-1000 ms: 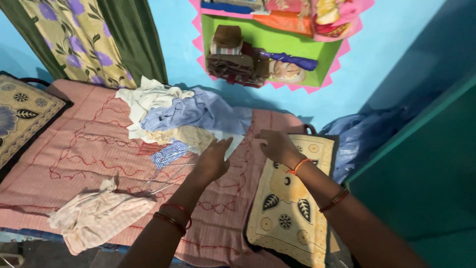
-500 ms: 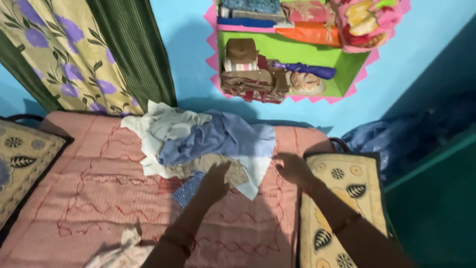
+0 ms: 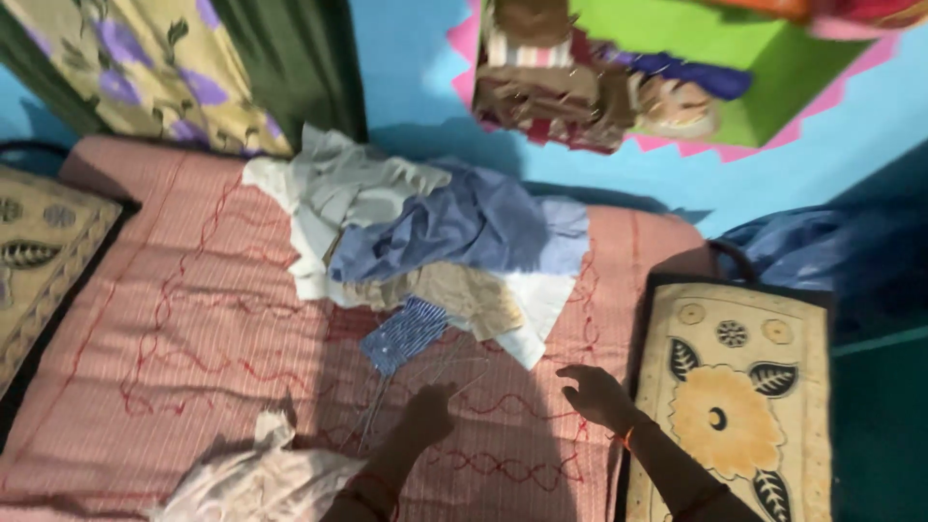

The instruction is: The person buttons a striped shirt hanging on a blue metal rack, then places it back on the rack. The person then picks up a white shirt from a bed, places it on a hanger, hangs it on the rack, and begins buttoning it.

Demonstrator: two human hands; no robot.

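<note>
- Left hand (image 3: 425, 414) low in the centre, over the pink quilted bedcover (image 3: 174, 319), fingers bent toward thin wire hangers (image 3: 411, 387) lying on the cover – blurred, cannot tell if it grips a wire or only touches it.
- Right hand (image 3: 597, 396) just to the right, palm down, fingers loosely spread above the cover, nothing in it; orange bangle (image 3: 626, 438) at the wrist.
- Hangers lie between the left hand and the clothes pile, their far end running under a blue-and-white striped cloth (image 3: 404, 334).
- Clothes pile (image 3: 435, 242) heaped beyond both hands, near the back edge of the bed – blue shirt (image 3: 474, 220) on top, off-white garment (image 3: 333, 198) to its left, tan piece (image 3: 464, 295) beneath, white corner (image 3: 532, 319) pointing toward the right hand.
- Crumpled cream cloth (image 3: 256, 478) at the near edge, left of the left forearm, well apart from the pile.
- Yellow cushion with flower and leaf print (image 3: 739, 396) right of the right hand, beside it; a second patterned cushion (image 3: 34, 251) at the far left edge.
- Back: blue wall (image 3: 416, 68), floral curtain (image 3: 145, 68) upper left, green wall shelf with pink zigzag trim (image 3: 764, 68) holding folded cloth.
- Blue plastic sheet (image 3: 822, 256) bunched at right, behind the cushion.
</note>
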